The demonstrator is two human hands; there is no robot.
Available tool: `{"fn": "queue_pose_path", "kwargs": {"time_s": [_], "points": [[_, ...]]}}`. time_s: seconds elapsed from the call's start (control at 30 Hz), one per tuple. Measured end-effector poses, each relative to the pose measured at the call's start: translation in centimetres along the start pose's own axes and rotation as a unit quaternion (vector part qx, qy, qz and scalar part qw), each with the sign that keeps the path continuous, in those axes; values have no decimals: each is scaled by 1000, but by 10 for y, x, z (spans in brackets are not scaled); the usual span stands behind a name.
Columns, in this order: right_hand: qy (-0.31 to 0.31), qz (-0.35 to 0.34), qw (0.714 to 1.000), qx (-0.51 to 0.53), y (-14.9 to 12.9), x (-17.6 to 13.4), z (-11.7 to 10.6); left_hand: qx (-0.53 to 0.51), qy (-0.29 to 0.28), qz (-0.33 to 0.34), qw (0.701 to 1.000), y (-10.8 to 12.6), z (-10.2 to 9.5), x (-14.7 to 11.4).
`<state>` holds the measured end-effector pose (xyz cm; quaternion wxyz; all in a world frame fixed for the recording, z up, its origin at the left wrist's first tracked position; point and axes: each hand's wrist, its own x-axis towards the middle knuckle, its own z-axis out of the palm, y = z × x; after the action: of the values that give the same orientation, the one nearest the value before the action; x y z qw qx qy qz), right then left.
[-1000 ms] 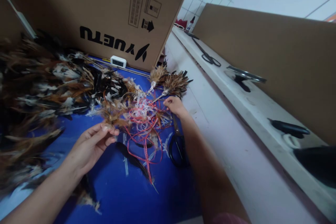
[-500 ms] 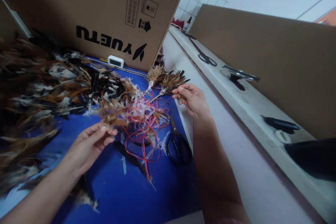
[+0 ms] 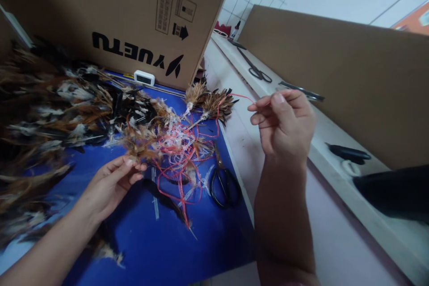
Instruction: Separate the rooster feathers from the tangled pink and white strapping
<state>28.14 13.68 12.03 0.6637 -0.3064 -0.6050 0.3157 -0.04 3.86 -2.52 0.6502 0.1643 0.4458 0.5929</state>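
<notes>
My left hand (image 3: 119, 172) pinches a small bunch of brown feathers (image 3: 139, 143) by its base, above the blue tabletop (image 3: 134, 241). Raised over the pale ledge on the right, my right hand (image 3: 284, 116) is closed on a thin red string (image 3: 239, 95). The string runs back past the bundled feathers toward a tangle of red and white string (image 3: 177, 143) on the table. Two tied feather bundles (image 3: 217, 103) lie just behind that tangle. Black-handled scissors (image 3: 224, 186) rest to its right, and a dark feather (image 3: 164, 196) lies in front.
Loose feathers (image 3: 67, 98) heap over the table's left side. A large cardboard box (image 3: 134, 9) stands behind, with a small white digital display (image 3: 144, 78) at its foot. More scissors (image 3: 256, 71) and a black-handled tool (image 3: 348, 153) lie on the white shelf at right.
My right hand has moved right and up, drawing a length of red string out from the tangle. My left hand stays nearly in place with the feathers; the view has shifted slightly.
</notes>
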Motion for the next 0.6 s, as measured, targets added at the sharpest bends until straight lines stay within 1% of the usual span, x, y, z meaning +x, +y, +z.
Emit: {"fn": "queue_pose_path", "kwargs": {"time_s": [0.17,0.23,0.27,0.37,0.43,0.5,0.6], "points": [[13,-36,999,10,-11,-15,3,0,6,-6,1000,2,3,-2],[11,-32,999,10,-12,-22,2,1,5,-5,1000,1,3,-1],[6,-19,1000,8,-11,-27,0,2,6,-4,1000,1,3,-1],[-37,60,997,-15,-5,-40,-6,3,7,4,1000,-1,2,-1],[-79,119,988,-56,2,-50,-7,4,6,8,1000,-2,2,-2],[-132,173,971,-100,10,-60,-7,5,3,7,1000,-2,2,-3],[-209,246,939,-120,23,-74,-5,3,1,7,1000,-3,0,-2]]}}
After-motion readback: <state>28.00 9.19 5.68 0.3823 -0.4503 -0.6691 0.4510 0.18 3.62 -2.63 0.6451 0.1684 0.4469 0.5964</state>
